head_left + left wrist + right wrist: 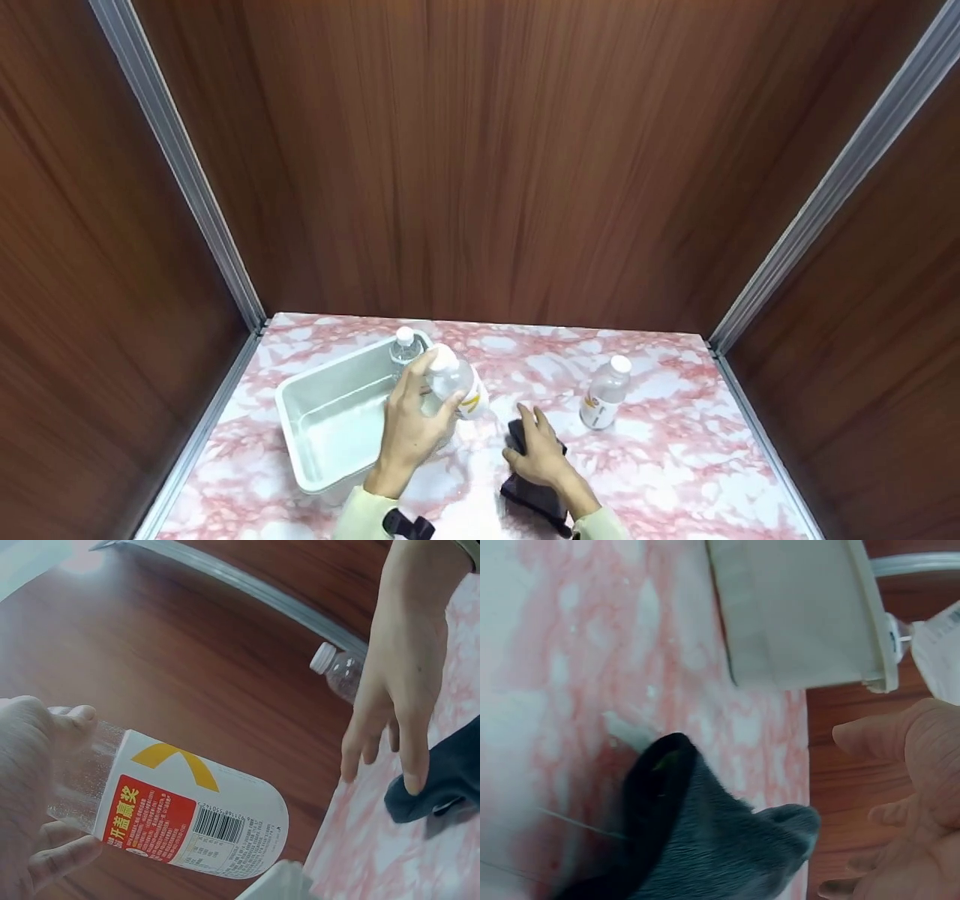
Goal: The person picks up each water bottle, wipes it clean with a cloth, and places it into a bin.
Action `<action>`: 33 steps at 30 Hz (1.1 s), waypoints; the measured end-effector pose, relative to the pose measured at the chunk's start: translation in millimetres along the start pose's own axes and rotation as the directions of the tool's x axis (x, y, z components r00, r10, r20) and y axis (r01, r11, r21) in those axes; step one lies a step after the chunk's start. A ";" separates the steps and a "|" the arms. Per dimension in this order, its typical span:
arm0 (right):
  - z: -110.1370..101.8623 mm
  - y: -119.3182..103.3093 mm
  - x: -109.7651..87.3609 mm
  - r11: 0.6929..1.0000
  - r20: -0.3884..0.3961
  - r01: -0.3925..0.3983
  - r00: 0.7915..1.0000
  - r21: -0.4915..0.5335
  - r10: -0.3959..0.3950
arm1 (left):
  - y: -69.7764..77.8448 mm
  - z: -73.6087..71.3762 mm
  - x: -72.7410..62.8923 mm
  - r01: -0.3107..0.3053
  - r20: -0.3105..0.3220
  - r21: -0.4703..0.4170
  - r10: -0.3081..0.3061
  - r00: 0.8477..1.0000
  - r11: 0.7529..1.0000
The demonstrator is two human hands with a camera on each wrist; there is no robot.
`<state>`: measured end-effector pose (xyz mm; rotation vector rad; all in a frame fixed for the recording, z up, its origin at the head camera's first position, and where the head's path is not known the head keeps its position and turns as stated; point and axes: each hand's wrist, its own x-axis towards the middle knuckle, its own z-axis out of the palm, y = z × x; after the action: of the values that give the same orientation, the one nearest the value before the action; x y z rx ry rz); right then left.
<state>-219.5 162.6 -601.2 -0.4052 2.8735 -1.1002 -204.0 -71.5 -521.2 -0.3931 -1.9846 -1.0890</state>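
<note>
My left hand [412,431] grips a clear plastic bottle [199,802] with a white cap and a white, red and yellow label. The bottle is held tilted beside the right rim of a pale plastic tub [300,450]. Over a dark, bunched piece of cloth [534,496] hovers my right hand [540,456], its fingers spread and holding nothing. In the right wrist view the cloth [712,840] shows a fuzzy grey-green surface and a dark folded edge, below the thumb and fingers.
A second capped bottle [604,397] stands upright on the pink-and-white marbled table [675,465], right of the cloth. Another bottle [405,349] with a white cap stands at the tub's far right corner. Brown wood-grain panels [480,165] enclose the back and sides.
</note>
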 end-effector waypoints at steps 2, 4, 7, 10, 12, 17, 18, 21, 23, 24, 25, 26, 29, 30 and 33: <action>-1.6 -4.4 2.5 1.000 -0.003 0.009 1.000 0.003 -0.009 | -3.6 -4.4 0.6 0.013 -0.007 0.017 -0.013 1.000 1.000; -2.8 -9.7 4.3 1.000 0.011 0.003 1.000 0.017 -0.003 | -7.3 -8.3 0.5 0.026 -0.015 0.031 -0.025 1.000 0.999; -4.2 -18.5 6.8 1.000 0.029 0.003 1.000 0.027 -0.004 | -12.4 -13.2 -0.6 0.046 -0.022 0.042 -0.045 0.999 0.998; -5.1 -27.3 10.4 0.999 0.039 0.023 0.999 0.032 -0.024 | -15.2 -17.5 -1.1 0.062 -0.024 0.042 -0.061 0.998 0.997; -5.5 -33.1 13.4 0.999 0.044 0.040 0.998 0.031 -0.041 | -16.2 -20.0 -0.3 0.072 -0.021 0.045 -0.071 0.997 0.996; -5.5 -47.4 21.3 0.994 0.044 0.108 0.993 0.007 -0.109 | -19.8 -25.4 3.8 0.078 -0.039 0.062 -0.076 0.996 0.995; -4.8 -50.0 22.6 0.992 0.041 0.123 0.992 0.001 -0.122 | -20.8 -26.4 4.4 0.077 -0.043 0.062 -0.075 0.996 0.995; -1.6 -56.7 25.3 0.990 0.031 0.144 0.989 -0.010 -0.144 | -24.1 -28.7 6.0 0.078 -0.048 0.059 -0.075 0.996 0.995; 2.4 -61.7 26.1 0.989 0.028 0.147 0.989 -0.012 -0.146 | -26.8 -30.6 6.2 0.081 -0.047 0.055 -0.079 0.996 0.995; 4.8 -64.6 26.6 0.989 0.028 0.148 0.989 -0.013 -0.147 | -28.0 -31.8 6.1 0.086 -0.045 0.058 -0.084 0.995 0.995; 7.4 -67.6 27.1 0.989 0.028 0.148 0.989 -0.014 -0.147 | -29.3 -32.9 6.2 0.091 -0.044 0.064 -0.088 0.995 0.994; 10.2 -70.8 27.7 0.989 0.027 0.149 0.989 -0.018 -0.149 | -30.5 -34.1 6.2 0.096 -0.043 0.070 -0.093 0.995 0.993; 19.4 -78.9 30.6 0.989 0.027 0.143 0.989 -0.038 -0.142 | -35.2 -36.4 5.7 0.105 -0.043 0.086 -0.101 0.994 0.991; 22.2 -81.2 31.6 0.989 0.026 0.141 0.990 -0.044 -0.140 | -36.9 -36.7 5.6 0.106 -0.042 0.092 -0.102 0.994 0.990; 28.6 -86.3 34.6 0.991 0.024 0.125 0.992 -0.049 -0.124 | -42.6 -36.2 5.1 0.106 -0.035 0.104 -0.103 0.994 0.989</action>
<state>-229.5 73.5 -563.6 -0.6018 2.8979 -1.0345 -214.2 -126.0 -530.3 -0.2181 -2.0448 -1.0428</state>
